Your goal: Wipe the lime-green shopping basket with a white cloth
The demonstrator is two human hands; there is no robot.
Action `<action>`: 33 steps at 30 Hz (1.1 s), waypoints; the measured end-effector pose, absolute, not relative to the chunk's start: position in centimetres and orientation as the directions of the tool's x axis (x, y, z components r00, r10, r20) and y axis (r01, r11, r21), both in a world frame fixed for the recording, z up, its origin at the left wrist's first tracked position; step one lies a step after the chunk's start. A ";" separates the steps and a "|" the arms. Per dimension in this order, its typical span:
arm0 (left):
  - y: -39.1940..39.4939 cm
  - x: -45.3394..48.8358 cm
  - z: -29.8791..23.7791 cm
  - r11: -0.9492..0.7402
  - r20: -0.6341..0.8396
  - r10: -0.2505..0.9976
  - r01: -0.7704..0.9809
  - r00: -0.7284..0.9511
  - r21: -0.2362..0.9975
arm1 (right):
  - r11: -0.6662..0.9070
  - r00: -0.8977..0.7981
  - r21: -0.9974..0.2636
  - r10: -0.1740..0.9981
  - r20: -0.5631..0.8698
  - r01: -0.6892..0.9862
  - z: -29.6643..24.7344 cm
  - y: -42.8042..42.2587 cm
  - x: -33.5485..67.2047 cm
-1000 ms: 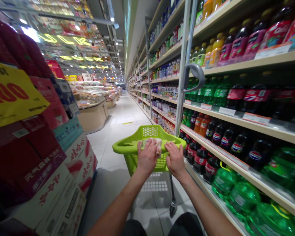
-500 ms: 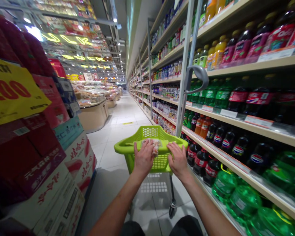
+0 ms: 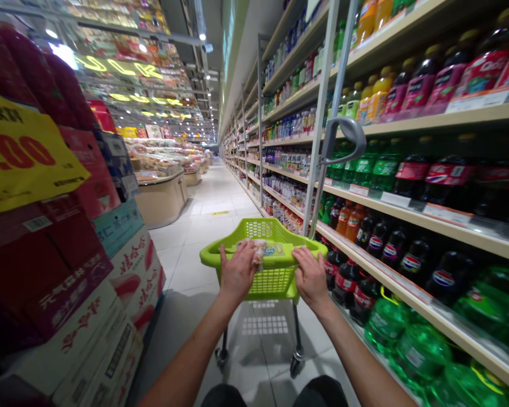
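A lime-green plastic basket cart (image 3: 271, 277) on wheels stands in the aisle in front of me. My left hand (image 3: 236, 270) presses a crumpled pale cloth (image 3: 255, 249) against the near rim of the cart, fingers curled over it. My right hand (image 3: 311, 274) rests on the same rim further right, fingers closed over the edge. A grey pull handle (image 3: 343, 138) rises from the cart's right side.
Shelves of soft-drink bottles (image 3: 407, 169) run along the right, with green bottles (image 3: 411, 345) low down. Stacked red and white cartons (image 3: 89, 271) with a yellow price sign (image 3: 21, 158) crowd the left. The tiled aisle (image 3: 212, 209) stretches ahead past display counters (image 3: 161, 189).
My left hand and the cloth have slid leftward along the rim, uncovering a label in the middle. The cart sits slightly further from me, its wheels now showing.
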State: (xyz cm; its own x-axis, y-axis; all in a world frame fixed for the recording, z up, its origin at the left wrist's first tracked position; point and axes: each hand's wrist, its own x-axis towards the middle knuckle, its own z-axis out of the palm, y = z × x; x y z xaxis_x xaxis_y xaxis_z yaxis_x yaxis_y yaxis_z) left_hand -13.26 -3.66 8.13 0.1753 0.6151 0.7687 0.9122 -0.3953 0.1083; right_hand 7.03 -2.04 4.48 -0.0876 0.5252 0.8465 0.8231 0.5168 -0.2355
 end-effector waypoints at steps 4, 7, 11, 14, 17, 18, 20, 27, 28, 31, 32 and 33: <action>-3.5 -16.4 8.1 -0.241 0.767 0.641 0.952 0.010 0.189 | 0.515 -0.044 -0.277 0.526 0.849 0.811 4.5 -1.8 7.2; -3.8 -14.6 8.1 -0.325 0.761 0.643 0.931 0.089 0.166 | 0.503 -0.005 -0.311 0.531 0.847 0.806 4.6 -1.6 6.9; -3.8 -11.2 8.4 -0.475 0.735 0.632 0.872 0.245 0.118 | 0.514 -0.056 -0.295 0.561 0.826 0.806 4.8 -1.4 7.2; -3.5 -12.8 8.6 -0.398 0.737 0.655 0.905 0.168 0.148 | 0.515 -0.060 -0.301 0.573 0.818 0.802 4.7 -1.1 7.7; -3.4 -14.8 8.4 -0.281 0.744 0.666 0.941 0.052 0.187 | 0.499 -0.005 -0.340 0.568 0.823 0.797 4.6 -0.8 7.9; -3.4 -14.9 8.4 -0.276 0.743 0.667 0.943 0.050 0.185 | 0.491 0.019 -0.356 0.567 0.824 0.795 4.6 -0.7 7.8; -3.6 -13.9 8.3 -0.321 0.739 0.666 0.934 0.104 0.157 | 0.478 0.048 -0.376 0.567 0.822 0.794 4.5 -0.6 7.8; -3.2 -14.6 9.3 -0.285 0.688 0.722 0.940 0.080 0.190 | 0.506 -0.022 -0.332 0.573 0.819 0.796 4.6 -0.7 8.6; -3.1 -15.6 9.5 -0.246 0.669 0.742 0.948 0.051 0.201 | 0.505 -0.016 -0.334 0.568 0.823 0.796 4.5 -0.7 8.6; -3.1 -17.2 10.0 -0.213 0.634 0.772 0.959 0.049 0.185 | 0.498 -0.005 -0.338 0.567 0.824 0.798 4.3 -0.4 8.7; -3.2 -17.3 10.0 -0.213 0.636 0.770 0.961 0.055 0.175 | 0.494 -0.012 -0.333 0.572 0.820 0.803 4.2 -0.2 8.8; -3.3 -17.0 10.0 -0.207 0.642 0.765 0.964 0.052 0.168 | 0.488 -0.025 -0.324 0.581 0.814 0.810 4.2 0.0 9.0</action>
